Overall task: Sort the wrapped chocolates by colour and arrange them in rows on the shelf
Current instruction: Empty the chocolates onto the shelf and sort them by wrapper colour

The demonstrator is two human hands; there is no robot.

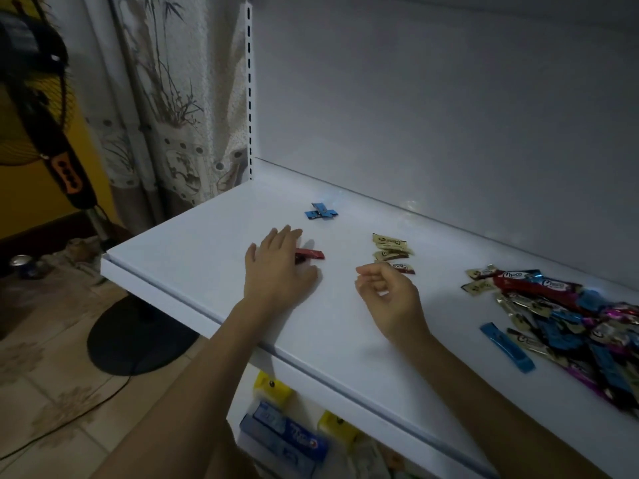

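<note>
On the white shelf (214,243) my left hand (276,267) lies flat with straight fingers, its fingertips on a red wrapped chocolate (311,254). Behind it lie two blue chocolates (321,211), crossed over each other. A small group of cream-gold chocolates (392,252) sits right of centre. My right hand (385,295) hovers just in front of that group, fingers loosely curled, holding nothing I can see. A mixed pile of chocolates (567,326) in red, blue, gold and pink fills the right side. One blue chocolate (506,347) lies apart at the pile's near left.
The shelf's white back panel (449,115) rises behind. A slotted upright (249,98) marks the left end. Below the front edge, a lower shelf holds blue boxes (283,440) and yellow packs (273,388). A standing fan (52,140) and its round base (138,337) stand left on the tiled floor.
</note>
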